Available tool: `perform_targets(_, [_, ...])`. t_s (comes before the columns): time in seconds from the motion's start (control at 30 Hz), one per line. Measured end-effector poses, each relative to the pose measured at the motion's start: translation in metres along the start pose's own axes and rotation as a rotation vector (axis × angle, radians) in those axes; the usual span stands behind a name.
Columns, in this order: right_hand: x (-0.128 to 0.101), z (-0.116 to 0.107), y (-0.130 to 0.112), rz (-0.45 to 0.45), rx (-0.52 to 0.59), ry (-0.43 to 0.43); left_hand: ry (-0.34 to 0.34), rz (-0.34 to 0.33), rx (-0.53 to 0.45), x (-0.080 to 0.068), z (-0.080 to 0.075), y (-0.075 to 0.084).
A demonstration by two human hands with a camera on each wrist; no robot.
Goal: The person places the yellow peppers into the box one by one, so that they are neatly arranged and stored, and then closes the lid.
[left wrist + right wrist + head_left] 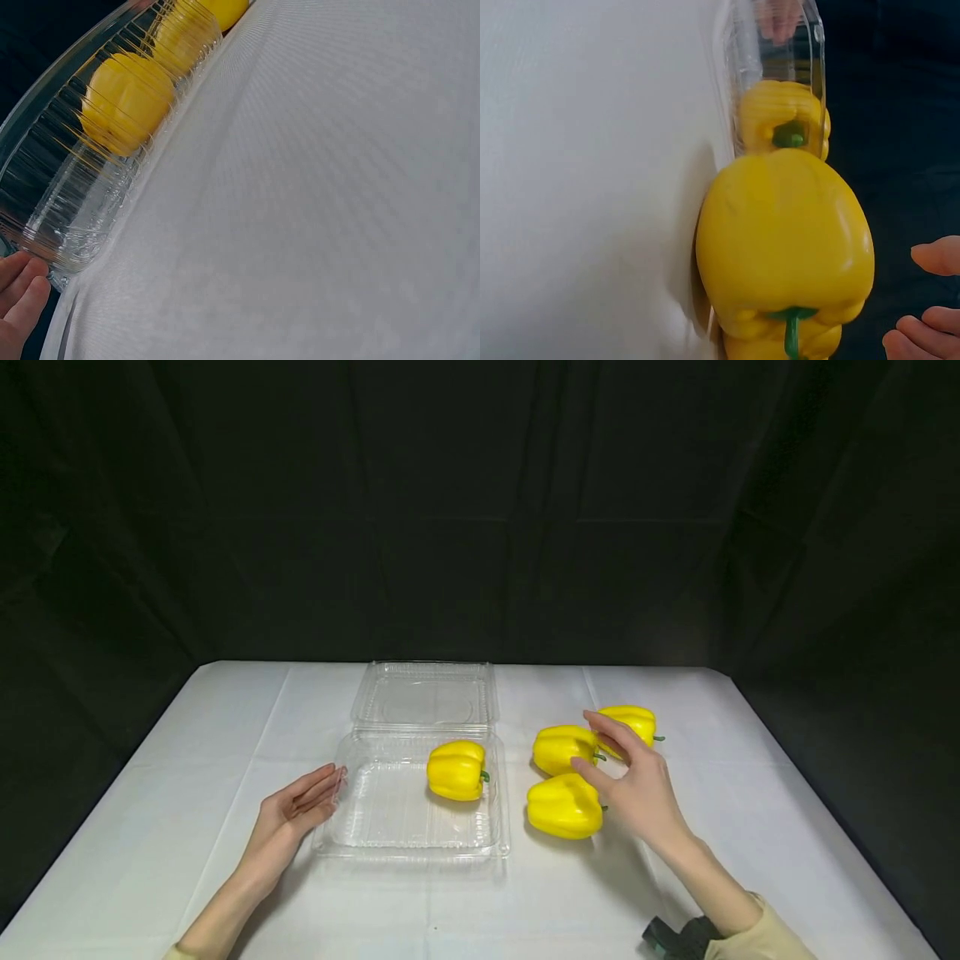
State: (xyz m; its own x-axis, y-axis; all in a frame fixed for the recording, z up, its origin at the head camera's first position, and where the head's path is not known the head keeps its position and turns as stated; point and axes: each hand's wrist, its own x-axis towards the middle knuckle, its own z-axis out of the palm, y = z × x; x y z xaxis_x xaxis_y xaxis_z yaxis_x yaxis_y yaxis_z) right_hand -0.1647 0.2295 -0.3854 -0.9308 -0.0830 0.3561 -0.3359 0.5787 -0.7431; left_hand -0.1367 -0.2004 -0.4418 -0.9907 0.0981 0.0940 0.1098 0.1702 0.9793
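A clear plastic clamshell container [382, 814] lies on the white cloth, its lid [423, 693] folded back flat behind it. One yellow bell pepper [452, 770] sits inside, in the right half, stem to the right. My left hand [288, 814] rests its fingertips against the container's left wall, fingers fairly straight. Three more peppers are grouped to the right: a front one [564, 808], a middle one [558, 750] and a rear one [637, 720]. Above the middle pepper's stem end hovers my right hand [637, 785], thumb and fingers spread apart; it partly hides the rear pepper.
White cloth [225, 760] covers the table, and a black curtain [480, 527] hangs behind and at the sides. Near the right sleeve [761, 935] a dark device [678, 937] shows at the bottom edge.
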Motion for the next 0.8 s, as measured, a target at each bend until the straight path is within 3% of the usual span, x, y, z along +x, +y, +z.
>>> perform_targets(0.8, [0.015,-0.021,0.022,0.078,-0.079,0.057,-0.001,-0.006,0.017,0.000,-0.001,-0.001])
